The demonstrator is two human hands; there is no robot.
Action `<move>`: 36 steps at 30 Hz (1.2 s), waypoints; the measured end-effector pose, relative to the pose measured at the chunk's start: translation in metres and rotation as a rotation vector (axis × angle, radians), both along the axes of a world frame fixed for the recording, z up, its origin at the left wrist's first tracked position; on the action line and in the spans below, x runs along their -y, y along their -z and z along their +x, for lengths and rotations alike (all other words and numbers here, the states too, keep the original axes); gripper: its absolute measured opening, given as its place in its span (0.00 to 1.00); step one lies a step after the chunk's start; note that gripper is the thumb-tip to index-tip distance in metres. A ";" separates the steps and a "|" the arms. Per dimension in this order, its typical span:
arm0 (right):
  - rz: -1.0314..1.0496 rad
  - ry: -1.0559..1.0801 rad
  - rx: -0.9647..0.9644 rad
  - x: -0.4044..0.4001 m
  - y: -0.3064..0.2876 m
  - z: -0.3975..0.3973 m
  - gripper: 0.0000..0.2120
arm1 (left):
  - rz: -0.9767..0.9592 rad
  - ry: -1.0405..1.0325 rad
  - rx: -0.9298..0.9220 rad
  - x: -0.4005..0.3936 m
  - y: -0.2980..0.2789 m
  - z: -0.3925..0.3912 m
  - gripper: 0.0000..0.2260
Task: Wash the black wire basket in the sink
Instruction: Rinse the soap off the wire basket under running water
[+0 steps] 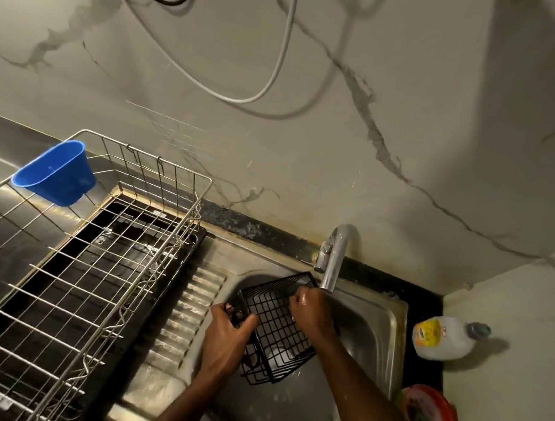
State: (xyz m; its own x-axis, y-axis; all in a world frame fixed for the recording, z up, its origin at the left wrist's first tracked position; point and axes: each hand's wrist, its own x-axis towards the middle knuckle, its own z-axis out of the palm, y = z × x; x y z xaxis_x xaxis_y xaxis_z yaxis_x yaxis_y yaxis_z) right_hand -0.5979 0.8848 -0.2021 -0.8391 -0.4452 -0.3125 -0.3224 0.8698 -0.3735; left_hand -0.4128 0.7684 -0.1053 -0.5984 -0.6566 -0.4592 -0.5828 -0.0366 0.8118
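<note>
Black wire basket point(274, 325): held tilted over the steel sink point(376, 332), at 5 o'clock in the view, just below the tap spout; nothing inside it.
Left hand point(228, 335): grips the basket's 9 o'clock edge, fingers point(229, 310) curled round the wires, thumb across the mesh.
Right hand point(310, 311): wet and shiny, fingers bent over the basket's 1 o'clock rim (whether pinching wire or only pressing, cannot tell).
Tap point(335, 260): chrome, at 12 o'clock of the sink bowl; any stream hidden behind the hand.
Sink bowl: something pale shows through the mesh at the bottom, too blurred to name.
Dish rack point(77, 281): silver wire, at 9 o'clock of the sink, holding no dishes.
Blue cup point(55, 173): plastic, hung on the rack's far rim, tilted.
Bottle point(441, 337): pale with a yellow label, lying on the dark tabletop at 3 o'clock of the sink.
Red-rimmed tub point(432, 418): at 4 o'clock, contents unclear.
</note>
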 end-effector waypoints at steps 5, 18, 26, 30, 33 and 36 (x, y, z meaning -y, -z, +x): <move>-0.207 -0.233 0.184 -0.026 0.014 0.003 0.02 | -0.046 0.039 -0.017 0.012 0.005 -0.004 0.33; -0.448 0.591 0.380 0.004 0.008 0.002 0.07 | 0.317 -0.031 -0.245 -0.001 0.060 0.015 0.26; -0.512 0.608 1.167 -0.008 -0.020 0.025 0.18 | 0.576 -0.274 -0.295 0.008 0.091 0.024 0.23; -0.795 1.027 0.971 -0.002 -0.013 0.026 0.15 | 0.702 -0.285 -0.291 -0.006 0.092 0.021 0.27; -1.093 1.198 0.936 0.019 -0.010 0.041 0.06 | 0.782 -0.309 -0.291 -0.013 0.091 0.014 0.26; -1.095 1.190 1.007 0.034 -0.013 0.070 0.06 | 0.806 -0.336 -0.292 -0.018 0.087 0.000 0.17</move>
